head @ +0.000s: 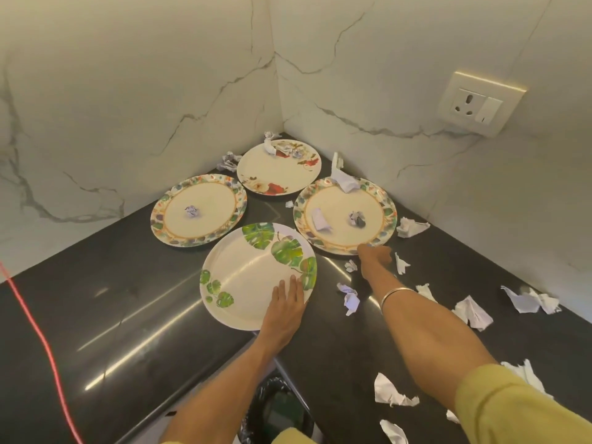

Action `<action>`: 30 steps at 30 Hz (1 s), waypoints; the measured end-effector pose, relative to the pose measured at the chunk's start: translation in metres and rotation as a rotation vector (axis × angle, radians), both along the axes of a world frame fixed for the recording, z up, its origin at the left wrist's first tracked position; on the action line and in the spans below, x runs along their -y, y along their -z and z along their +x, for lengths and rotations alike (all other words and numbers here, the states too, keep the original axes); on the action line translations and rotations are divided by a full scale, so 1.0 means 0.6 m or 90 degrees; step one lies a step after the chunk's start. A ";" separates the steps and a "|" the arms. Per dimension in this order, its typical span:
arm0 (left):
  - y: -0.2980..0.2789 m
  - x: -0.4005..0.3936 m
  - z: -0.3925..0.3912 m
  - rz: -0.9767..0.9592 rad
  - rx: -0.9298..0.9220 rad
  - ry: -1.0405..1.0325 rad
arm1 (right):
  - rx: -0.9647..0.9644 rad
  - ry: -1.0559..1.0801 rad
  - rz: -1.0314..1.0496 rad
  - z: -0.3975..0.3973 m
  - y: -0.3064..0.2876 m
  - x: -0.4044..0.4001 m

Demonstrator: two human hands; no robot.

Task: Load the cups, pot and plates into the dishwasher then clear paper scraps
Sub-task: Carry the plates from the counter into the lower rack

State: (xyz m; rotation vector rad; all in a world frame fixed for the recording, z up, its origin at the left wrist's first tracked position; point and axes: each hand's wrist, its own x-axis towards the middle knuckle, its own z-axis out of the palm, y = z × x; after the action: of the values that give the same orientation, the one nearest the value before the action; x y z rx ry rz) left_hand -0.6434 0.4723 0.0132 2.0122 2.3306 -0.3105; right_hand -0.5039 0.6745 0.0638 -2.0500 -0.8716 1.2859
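- Round cream plate w/ green leaf print point(253, 277) sits nearest the counter's front edge; left hand point(286, 307) lies flat on its near-right rim, fingers straight & together, pressing rather than gripping
- Right hand point(374, 256) reaches to the near rim of the round cream plate w/ mixed leaf border on the right point(344, 216); fingers curl at the rim, but can't tell if it grips the plate or only touches it; thin metal bangle point(395, 294) on that wrist
- That right plate carries a folded white paper scrap point(320, 219), a crumpled grey-white ball point(357, 218) & a larger white scrap point(344, 182) over its far rim
- Matching leaf-border plate on the left point(198, 211) holds one small crumpled ball point(191, 211); round cream plate w/ red flower print point(278, 168) sits in the corner w/ scraps on its far edge
- Torn white paper scraps point(472, 312) lie scattered over the black polished stone counter point(128, 299), mostly to the right
- No cups, pot or dishwasher in view
- Step in hand, by my read: gathering plates for loading; scraps not yet cleared
- Next move prob. needs paper tipped off the right plate first; then a firm rim grip, since glossy plates may slide on the slick counter
- Lined black bin point(275, 411) shows below the counter edge; white wall socket point(479, 104) on the marble-look wall; red cord point(38, 334) at left
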 end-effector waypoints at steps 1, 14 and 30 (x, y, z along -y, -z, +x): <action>-0.001 -0.001 0.000 -0.002 0.006 -0.001 | -0.013 0.000 -0.014 0.003 0.000 -0.005; -0.083 -0.012 -0.010 0.048 0.058 -0.032 | -0.235 0.067 -0.033 0.018 -0.083 -0.001; -0.214 -0.026 -0.065 0.336 0.215 -0.002 | -0.112 -0.031 0.147 0.031 -0.231 0.024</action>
State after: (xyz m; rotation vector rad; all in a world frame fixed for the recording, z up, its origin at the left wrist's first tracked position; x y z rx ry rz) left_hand -0.6825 0.4877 0.1415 2.0387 2.3546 0.6624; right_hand -0.4852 0.6599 0.2027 -1.7200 -0.9460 1.3040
